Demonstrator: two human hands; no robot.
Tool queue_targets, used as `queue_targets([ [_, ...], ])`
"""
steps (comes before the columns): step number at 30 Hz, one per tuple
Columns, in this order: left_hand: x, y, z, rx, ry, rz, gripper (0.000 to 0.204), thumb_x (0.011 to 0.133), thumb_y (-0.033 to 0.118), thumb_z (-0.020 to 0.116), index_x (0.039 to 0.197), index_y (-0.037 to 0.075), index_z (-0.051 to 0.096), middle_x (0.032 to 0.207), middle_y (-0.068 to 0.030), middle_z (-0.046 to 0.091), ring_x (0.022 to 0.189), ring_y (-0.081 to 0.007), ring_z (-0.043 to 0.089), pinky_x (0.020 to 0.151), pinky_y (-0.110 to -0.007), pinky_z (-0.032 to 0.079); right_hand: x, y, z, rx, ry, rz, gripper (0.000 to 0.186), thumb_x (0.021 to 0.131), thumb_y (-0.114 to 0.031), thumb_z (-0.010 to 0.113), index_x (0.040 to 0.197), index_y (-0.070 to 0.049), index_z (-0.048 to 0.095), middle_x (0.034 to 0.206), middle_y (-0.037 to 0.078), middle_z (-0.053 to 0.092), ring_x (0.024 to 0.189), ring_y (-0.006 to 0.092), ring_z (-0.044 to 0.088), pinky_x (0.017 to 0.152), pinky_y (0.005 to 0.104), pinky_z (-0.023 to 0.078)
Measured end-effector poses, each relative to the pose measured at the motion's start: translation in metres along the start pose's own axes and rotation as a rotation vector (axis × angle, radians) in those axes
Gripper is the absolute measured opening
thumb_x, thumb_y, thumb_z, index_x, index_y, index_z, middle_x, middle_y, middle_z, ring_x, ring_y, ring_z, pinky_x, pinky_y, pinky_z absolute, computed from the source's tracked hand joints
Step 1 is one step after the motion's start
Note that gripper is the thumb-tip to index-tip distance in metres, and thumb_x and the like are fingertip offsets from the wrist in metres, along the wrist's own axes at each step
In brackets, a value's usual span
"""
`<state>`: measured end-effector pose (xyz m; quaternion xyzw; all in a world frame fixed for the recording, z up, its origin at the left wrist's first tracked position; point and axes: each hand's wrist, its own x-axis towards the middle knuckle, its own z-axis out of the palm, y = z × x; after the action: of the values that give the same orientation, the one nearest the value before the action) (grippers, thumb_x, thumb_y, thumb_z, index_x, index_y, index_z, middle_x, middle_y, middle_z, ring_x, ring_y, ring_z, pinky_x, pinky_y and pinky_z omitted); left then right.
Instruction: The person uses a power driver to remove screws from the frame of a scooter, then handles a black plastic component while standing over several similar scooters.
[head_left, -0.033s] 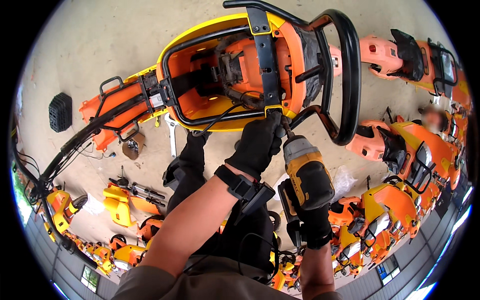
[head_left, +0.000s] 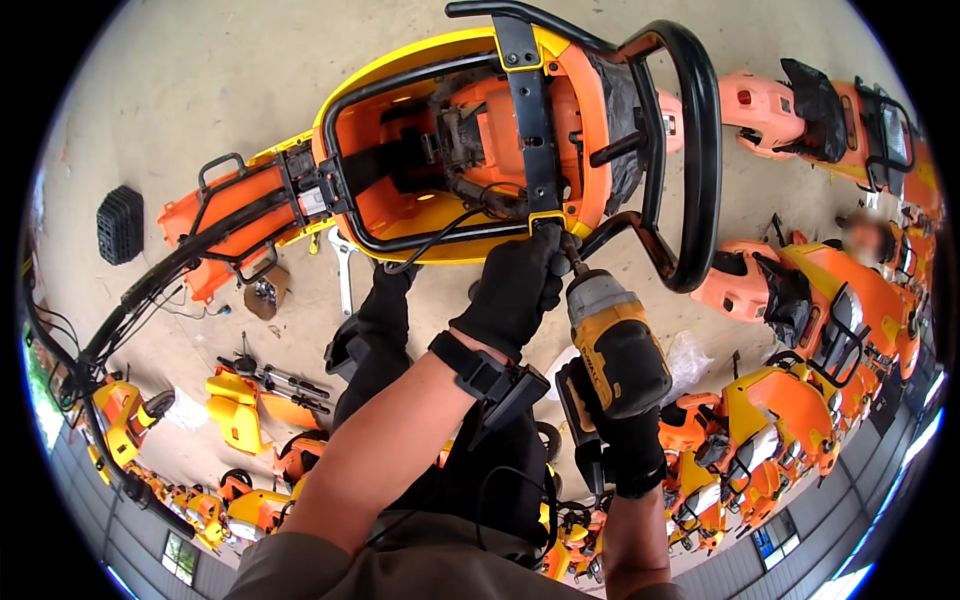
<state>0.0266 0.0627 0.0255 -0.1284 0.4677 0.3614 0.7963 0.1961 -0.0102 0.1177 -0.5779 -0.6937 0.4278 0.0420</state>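
My right hand [head_left: 622, 440], in a black glove, is wrapped round the handle of a yellow-and-black impact driver [head_left: 618, 350]. The driver's bit [head_left: 575, 258] points up and left at the near end of a black metal crossbar [head_left: 538, 150]. Beside that tip is my left hand [head_left: 515, 285], also gloved, its fingers closed by the yellow-edged bracket [head_left: 546, 218]; what they pinch is hidden. The bar spans the open body of an orange-and-yellow scooter [head_left: 590, 150], over a black tube frame [head_left: 345, 115]. A thick black rear rail [head_left: 700, 150] loops to the right.
A spanner [head_left: 345, 275] and a small box of parts [head_left: 266, 293] lie left of my legs. Farther left is a black ribbed block [head_left: 121, 225]. More orange scooters [head_left: 770, 110] stand to the right and behind me. Another person [head_left: 868, 236] is at the far right.
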Motion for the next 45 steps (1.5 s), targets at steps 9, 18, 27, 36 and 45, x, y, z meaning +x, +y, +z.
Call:
queue_targets([
  [9,0.0,0.004,-0.003,0.07,0.045,0.001,0.034,0.099,0.036,0.048,0.088,0.007,0.062,0.066,0.0017,0.054,0.05,-0.0075,0.044,0.044,-0.022,0.034,0.03,-0.029,-0.013,0.028,-0.006,0.138,0.029,0.08,-0.01,0.071,0.106,-0.002,0.063,0.098,0.01,0.066,0.09,0.0239,0.064,0.079,0.0334,0.051],
  [18,-0.022,0.012,-0.029,0.215,-0.03,-0.012,0.032,0.099,0.03,0.05,0.103,0.002,0.065,0.07,0.0011,0.059,0.052,-0.0063,0.047,0.048,-0.02,0.036,0.034,-0.036,-0.019,0.365,0.003,0.425,0.041,0.082,-0.012,0.071,0.117,0.001,0.055,0.109,0.015,0.062,0.097,0.0262,0.063,0.083,0.0339,0.05],
  [27,-0.093,-0.039,-0.032,0.747,-0.599,0.362,0.04,0.079,0.024,0.077,0.104,0.0,0.057,0.099,-0.0101,0.057,0.092,-0.021,0.059,0.077,-0.033,0.049,0.03,-0.035,-0.011,0.277,0.068,0.426,0.042,0.082,-0.013,0.073,0.117,0.0,0.054,0.106,0.013,0.062,0.092,0.0239,0.063,0.078,0.0342,0.051],
  [36,-0.089,-0.045,-0.021,0.832,-0.565,0.543,0.038,0.082,0.012,0.071,0.113,0.002,0.051,0.104,-0.012,0.058,0.098,-0.0258,0.059,0.088,-0.033,0.047,0.044,-0.07,-0.022,0.541,0.032,0.664,0.035,0.086,-0.002,0.068,0.118,-0.001,0.055,0.107,0.008,0.061,0.096,0.0163,0.06,0.082,0.0284,0.051],
  [45,-0.087,-0.055,-0.032,0.702,-0.595,0.439,0.034,0.087,0.009,0.064,0.117,0.002,0.05,0.109,-0.0107,0.059,0.104,-0.0225,0.058,0.094,-0.032,0.047,0.043,-0.07,-0.016,0.496,0.073,0.673,0.037,0.084,-0.002,0.069,0.118,-0.002,0.055,0.107,0.006,0.061,0.097,0.0154,0.06,0.084,0.0288,0.051],
])
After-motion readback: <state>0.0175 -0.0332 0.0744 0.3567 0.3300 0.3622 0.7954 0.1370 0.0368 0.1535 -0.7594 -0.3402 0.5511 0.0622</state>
